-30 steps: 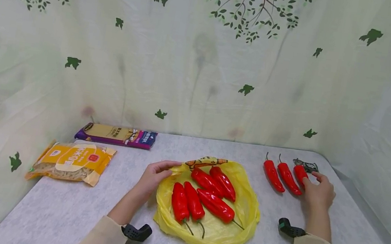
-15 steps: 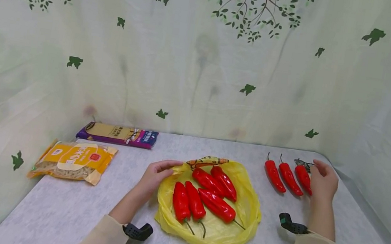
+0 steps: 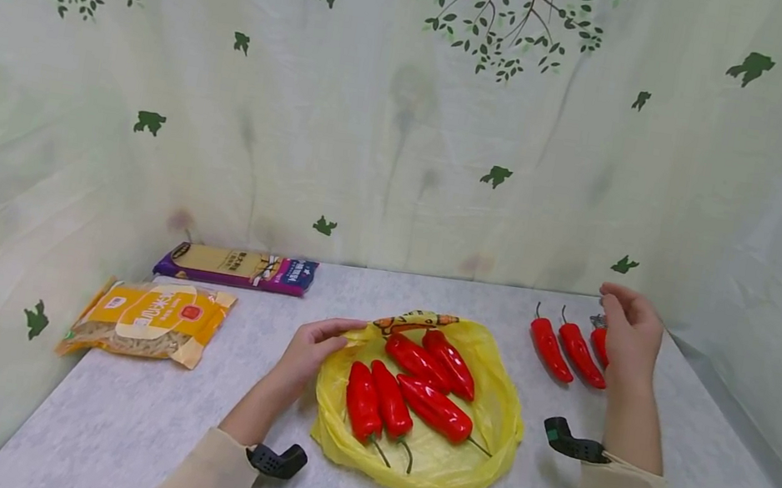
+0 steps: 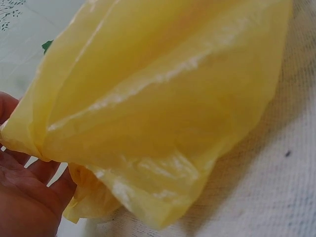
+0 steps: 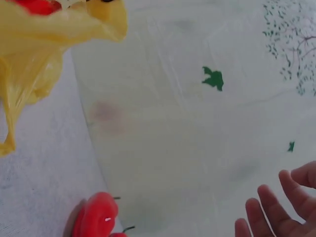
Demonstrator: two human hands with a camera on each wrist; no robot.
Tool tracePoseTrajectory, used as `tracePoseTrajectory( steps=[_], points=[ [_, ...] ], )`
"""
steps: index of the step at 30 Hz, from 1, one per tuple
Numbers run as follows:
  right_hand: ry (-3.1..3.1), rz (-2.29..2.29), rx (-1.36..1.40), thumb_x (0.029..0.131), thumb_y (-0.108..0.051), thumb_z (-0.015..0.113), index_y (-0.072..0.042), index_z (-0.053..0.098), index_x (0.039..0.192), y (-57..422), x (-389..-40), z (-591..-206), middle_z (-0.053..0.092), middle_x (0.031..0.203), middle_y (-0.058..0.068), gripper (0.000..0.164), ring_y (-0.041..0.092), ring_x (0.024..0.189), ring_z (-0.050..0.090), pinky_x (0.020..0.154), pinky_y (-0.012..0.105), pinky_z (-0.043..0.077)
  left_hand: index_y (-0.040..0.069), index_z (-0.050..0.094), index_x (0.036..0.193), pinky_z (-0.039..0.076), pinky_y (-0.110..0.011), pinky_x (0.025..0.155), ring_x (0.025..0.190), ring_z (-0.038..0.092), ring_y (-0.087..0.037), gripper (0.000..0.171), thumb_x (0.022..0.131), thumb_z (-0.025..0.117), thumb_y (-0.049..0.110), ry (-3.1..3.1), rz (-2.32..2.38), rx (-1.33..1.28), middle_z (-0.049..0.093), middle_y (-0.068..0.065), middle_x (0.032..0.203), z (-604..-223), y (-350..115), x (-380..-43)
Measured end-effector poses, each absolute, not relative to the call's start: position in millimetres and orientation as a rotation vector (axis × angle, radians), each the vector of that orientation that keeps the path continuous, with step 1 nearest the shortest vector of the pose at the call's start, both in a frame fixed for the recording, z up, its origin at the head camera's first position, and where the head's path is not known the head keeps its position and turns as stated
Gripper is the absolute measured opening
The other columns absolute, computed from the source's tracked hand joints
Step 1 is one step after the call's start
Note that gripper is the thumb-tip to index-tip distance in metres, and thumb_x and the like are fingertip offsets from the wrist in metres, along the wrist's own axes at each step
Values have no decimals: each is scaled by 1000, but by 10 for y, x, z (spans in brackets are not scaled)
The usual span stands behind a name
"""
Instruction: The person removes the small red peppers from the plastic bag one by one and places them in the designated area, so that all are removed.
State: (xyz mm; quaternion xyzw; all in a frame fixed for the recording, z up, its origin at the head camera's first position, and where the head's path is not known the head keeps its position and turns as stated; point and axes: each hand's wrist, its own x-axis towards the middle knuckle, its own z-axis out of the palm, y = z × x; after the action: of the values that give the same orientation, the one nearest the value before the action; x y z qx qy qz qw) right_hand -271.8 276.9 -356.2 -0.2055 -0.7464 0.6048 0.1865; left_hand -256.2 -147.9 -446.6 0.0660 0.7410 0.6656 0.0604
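Observation:
My left hand [image 3: 307,355] pinches the left rim of a yellow plastic bag [image 3: 489,453], thumb and fingers at its edge. The bag lies opened out, with several red chili peppers [image 3: 434,411] inside; in the left wrist view its folded yellow wall [image 4: 163,108] fills most of the picture. My right hand [image 3: 633,335] is raised at the table's right rear, fingers loosely bent and spread in the right wrist view, nothing seen between them. Just left of it, three more red peppers [image 3: 551,351] lie in a row, the rightmost partly hidden behind the hand.
A dark small packet [image 3: 598,320] shows behind the rightmost pepper, mostly covered by the right hand. At the back left lies a purple and tan packet [image 3: 235,269], and nearer the left edge an orange bag of grain [image 3: 147,321]. A leaf-printed curtain [image 3: 411,112] stands behind the table.
My right hand has come off the rightmost pepper, moving up and away, then slightly left. That pepper stays on the table. The left hand and the bag hold still.

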Motion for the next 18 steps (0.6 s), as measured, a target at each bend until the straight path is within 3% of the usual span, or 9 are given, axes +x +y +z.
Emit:
tracePoseTrajectory(
  steps=[6, 13, 18],
  points=[
    [-2233, 1556, -419, 100, -50, 50, -35, 54, 140, 2613, -2612, -3472, 52, 148, -5, 43, 12, 122, 51, 107, 29, 49, 11, 66, 130, 49, -28, 107, 131, 56, -22, 34, 100, 50, 8, 2236, 2022, 189, 63, -6, 138, -4469, -1484, -2562],
    [-2277, 1497, -278, 99, -48, 52, -31, 56, 137, 2461, -2511, -3362, 56, 142, -2, 42, 11, 111, 55, 92, 15, 50, 11, 66, 131, 49, -28, 107, 132, 55, -22, 34, 100, 51, 9, 2229, 2013, 200, 63, -6, 139, -4467, -1486, -2568],
    [-2378, 1460, -121, 99, -49, 54, -24, 54, 138, 2342, -2455, -3312, 56, 141, 1, 46, 18, 112, 57, 91, 13, 50, 10, 65, 131, 48, -28, 108, 132, 55, -22, 35, 100, 50, 8, 2227, 2009, 201, 62, -7, 140, -4462, -1483, -2569]
  ],
)
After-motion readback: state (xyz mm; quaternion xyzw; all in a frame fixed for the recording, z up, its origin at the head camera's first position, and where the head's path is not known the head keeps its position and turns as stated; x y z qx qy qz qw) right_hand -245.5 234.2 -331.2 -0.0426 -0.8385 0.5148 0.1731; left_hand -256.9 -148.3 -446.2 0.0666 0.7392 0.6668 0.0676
